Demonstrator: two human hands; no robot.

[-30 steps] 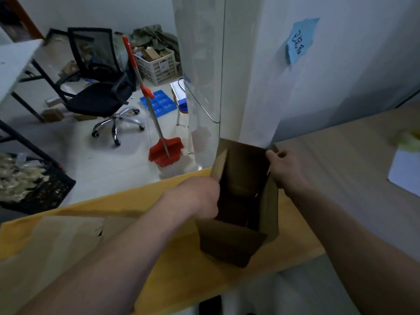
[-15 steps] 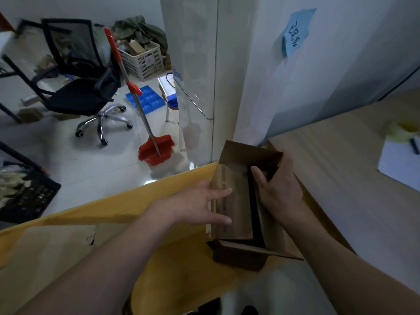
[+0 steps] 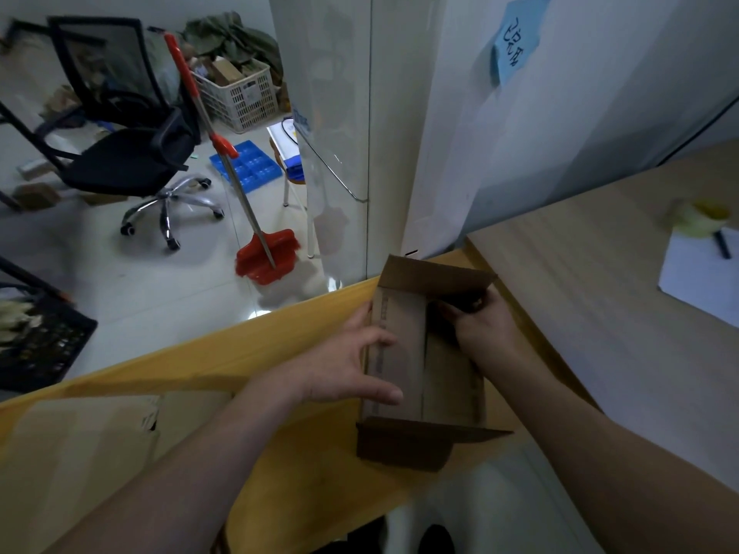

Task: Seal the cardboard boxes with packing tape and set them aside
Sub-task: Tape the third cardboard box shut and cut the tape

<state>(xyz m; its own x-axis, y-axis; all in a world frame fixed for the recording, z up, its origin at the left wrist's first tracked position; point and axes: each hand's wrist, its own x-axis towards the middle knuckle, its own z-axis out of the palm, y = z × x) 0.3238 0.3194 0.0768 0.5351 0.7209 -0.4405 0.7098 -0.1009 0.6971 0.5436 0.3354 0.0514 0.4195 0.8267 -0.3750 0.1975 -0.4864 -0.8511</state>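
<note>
The left hand (image 3: 352, 363) lies flat with straight fingers and thumb pressing the left flap of a small cardboard box (image 3: 424, 361). The right hand (image 3: 482, 327) rests on the right flap, its fingers bent over the flap's far end into the dark gap; whether they grip it I cannot tell. The box is plain brown corrugated board, dull and creased, with a faint printed strip along the left flap that is too blurred to read. Its far and near end flaps stick out open. It sits on a smooth yellow tabletop (image 3: 256, 353), near the corner where a pale wood-grain desk (image 3: 580, 313) begins. On that desk lie a white sheet of paper (image 3: 700, 277) and a yellowish roll of tape (image 3: 698, 219). Up on the white wall hangs a blue sticky note (image 3: 516, 38) with handwritten characters. On the tiled floor beyond stand a red broom (image 3: 266, 257) and a black office chair (image 3: 128, 153).
</note>
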